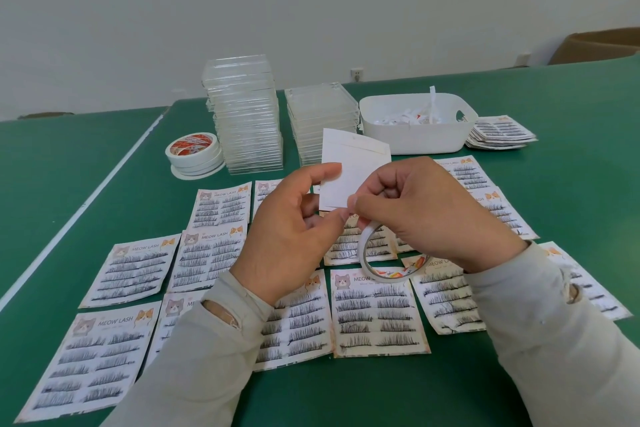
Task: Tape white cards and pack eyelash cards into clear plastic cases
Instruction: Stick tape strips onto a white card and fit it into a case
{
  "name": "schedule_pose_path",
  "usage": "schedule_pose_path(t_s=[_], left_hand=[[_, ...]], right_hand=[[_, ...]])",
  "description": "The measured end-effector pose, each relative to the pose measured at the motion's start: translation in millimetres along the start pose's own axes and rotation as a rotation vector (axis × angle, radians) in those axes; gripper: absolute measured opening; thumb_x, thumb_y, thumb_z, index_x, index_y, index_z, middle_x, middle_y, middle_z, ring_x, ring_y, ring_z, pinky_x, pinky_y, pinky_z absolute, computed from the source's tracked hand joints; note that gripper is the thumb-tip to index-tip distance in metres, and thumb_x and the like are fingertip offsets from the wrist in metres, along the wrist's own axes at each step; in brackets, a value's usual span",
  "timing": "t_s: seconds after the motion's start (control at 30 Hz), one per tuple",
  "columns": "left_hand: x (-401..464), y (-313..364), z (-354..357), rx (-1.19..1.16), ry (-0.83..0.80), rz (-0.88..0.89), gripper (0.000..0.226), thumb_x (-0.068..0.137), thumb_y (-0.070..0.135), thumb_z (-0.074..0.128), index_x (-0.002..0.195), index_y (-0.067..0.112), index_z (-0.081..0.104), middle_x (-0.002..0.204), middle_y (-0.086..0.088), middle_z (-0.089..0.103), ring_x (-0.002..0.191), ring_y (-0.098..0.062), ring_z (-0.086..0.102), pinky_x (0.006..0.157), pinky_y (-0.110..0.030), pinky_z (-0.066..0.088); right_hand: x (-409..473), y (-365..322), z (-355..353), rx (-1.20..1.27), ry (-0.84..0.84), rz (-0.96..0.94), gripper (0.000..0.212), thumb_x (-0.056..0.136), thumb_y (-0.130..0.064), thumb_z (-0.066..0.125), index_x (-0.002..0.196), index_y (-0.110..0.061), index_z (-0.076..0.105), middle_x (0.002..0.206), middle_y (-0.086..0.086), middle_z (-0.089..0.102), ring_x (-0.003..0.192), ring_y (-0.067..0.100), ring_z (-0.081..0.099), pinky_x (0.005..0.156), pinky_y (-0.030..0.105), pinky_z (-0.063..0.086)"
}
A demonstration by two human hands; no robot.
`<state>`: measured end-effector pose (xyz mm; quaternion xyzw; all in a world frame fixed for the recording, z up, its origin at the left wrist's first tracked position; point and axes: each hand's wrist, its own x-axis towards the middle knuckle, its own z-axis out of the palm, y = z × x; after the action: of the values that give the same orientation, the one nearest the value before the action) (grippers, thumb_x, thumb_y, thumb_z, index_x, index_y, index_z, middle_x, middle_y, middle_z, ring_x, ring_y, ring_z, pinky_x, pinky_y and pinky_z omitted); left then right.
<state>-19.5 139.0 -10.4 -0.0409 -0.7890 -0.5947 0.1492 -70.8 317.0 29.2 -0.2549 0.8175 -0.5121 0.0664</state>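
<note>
Taping is judged to be barely under way: spare tape rolls (193,151) and two stacks of clear cases (247,121), seemingly all unfilled, are being kept at the left, while eyelash cards (377,315) are lying unpacked across the green table (346,392). At centre, a white card (349,173) is being pinched by the left hand (294,222), and a tape roll (372,253) is being held at the card's lower edge by the right hand (415,208). At the right, paper scraps are being collected in a white bin (415,137).

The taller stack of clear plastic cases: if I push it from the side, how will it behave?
The taller stack of clear plastic cases would probably topple or shear: it is high, narrow, and its layers sit slightly offset. The cases look smooth and rigid, so they likely slide over each other. The green table looks matte, so the bottom case may grip.
</note>
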Motion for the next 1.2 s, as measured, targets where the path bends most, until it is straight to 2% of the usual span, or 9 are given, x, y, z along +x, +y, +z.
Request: schedule_pose_path(t_s=[0.3,0.43,0.67,0.73,0.8,0.87,0.9,1.03,1.2], left_hand=[[-0.9,-1.2,0.8,-0.007,-0.004,0.01,0.049,0.083,0.027,0.073,0.126,0.045,0.06,0.108,-0.033,0.063,0.078,-0.054,0.059,0.078,-0.069,0.054],[-0.7,-1.6,2.2,-0.042,0.0,0.009,0.048,0.082,0.025,0.073,0.125,0.044,0.061,0.11,-0.024,0.069,0.085,-0.054,0.061,0.08,-0.067,0.055],[-1.6,0.8,2.1,-0.069,-0.006,0.027,0.047,0.083,0.024,0.072,0.124,0.043,0.062,0.108,-0.031,0.066,0.083,-0.055,0.06,0.08,-0.069,0.053],[-2.4,1.9,2.2,-0.061,-0.016,0.034,0.046,0.084,0.023,0.071,0.125,0.04,0.062,0.108,-0.022,0.07,0.089,-0.053,0.062,0.081,-0.063,0.056],[-2.9,0.1,1.0,-0.04,-0.005,0.058,0.04,0.088,0.02,0.068,0.124,0.037,0.063,0.096,-0.005,0.075,0.088,-0.037,0.069,0.077,-0.04,0.061],[-3.5,-0.5,-0.4,-0.012,0.008,0.081,0.035,0.096,0.014,0.064,0.122,0.037,0.062,0.075,0.005,0.072,0.079,-0.017,0.073,0.066,-0.014,0.052],[-3.6,-0.3,-0.8,-0.002,0.014,0.079,0.035,0.099,0.011,0.062,0.122,0.037,0.062,0.07,0.005,0.069,0.077,-0.012,0.073,0.063,-0.01,0.047],[-3.4,0.7,-0.2,0.01,0.051,0.078,0.034,0.101,0.008,0.058,0.12,0.035,0.064,0.072,0.012,0.071,0.074,-0.008,0.073,0.058,-0.006,0.043],[-3.8,3.1,0.6,0.039,0.071,0.102,0.034,0.101,0.008,0.058,0.12,0.036,0.064,0.085,0.019,0.073,0.072,-0.008,0.074,0.058,-0.005,0.042]], right_hand=[[1.8,3.5,0.4,-0.029,0.024,0.017,0.019,0.087,-0.028,0.075,0.072,-0.017,0.074,0.067,0.006,0.074,0.048,0.006,0.051,0.049,0.017,0.04],[1.1,2.0,-0.3,-0.039,0.024,0.013,0.019,0.087,-0.026,0.075,0.071,-0.015,0.074,0.067,0.007,0.074,0.04,0.001,0.042,0.043,0.012,0.034],[1.0,1.8,-0.2,-0.052,0.03,0.022,0.019,0.087,-0.028,0.075,0.073,-0.015,0.074,0.068,0.004,0.074,0.04,0.001,0.044,0.045,0.012,0.035],[1.3,2.0,-0.2,-0.05,0.028,0.027,0.018,0.087,-0.028,0.075,0.074,-0.015,0.074,0.068,0.002,0.074,0.04,0.001,0.044,0.045,0.012,0.036],[1.5,1.8,-0.2,-0.044,0.028,0.029,0.018,0.087,-0.027,0.075,0.074,-0.015,0.073,0.066,0.0,0.074,0.039,0.001,0.043,0.043,0.011,0.035],[1.1,1.4,0.0,-0.034,0.03,0.033,0.018,0.088,-0.025,0.075,0.073,-0.015,0.072,0.063,-0.002,0.072,0.036,0.001,0.042,0.042,0.01,0.033],[1.0,1.3,0.2,-0.031,0.03,0.034,0.019,0.088,-0.025,0.075,0.072,-0.015,0.072,0.062,-0.002,0.072,0.036,0.001,0.042,0.041,0.01,0.033],[1.4,2.1,1.1,-0.056,0.037,0.025,0.019,0.087,-0.026,0.076,0.071,-0.016,0.072,0.065,0.005,0.073,0.037,0.001,0.042,0.043,0.011,0.034],[1.8,3.0,2.0,-0.071,0.046,0.03,0.02,0.084,-0.032,0.079,0.071,-0.018,0.072,0.063,-0.003,0.073,0.044,0.0,0.05,0.046,0.013,0.041]])
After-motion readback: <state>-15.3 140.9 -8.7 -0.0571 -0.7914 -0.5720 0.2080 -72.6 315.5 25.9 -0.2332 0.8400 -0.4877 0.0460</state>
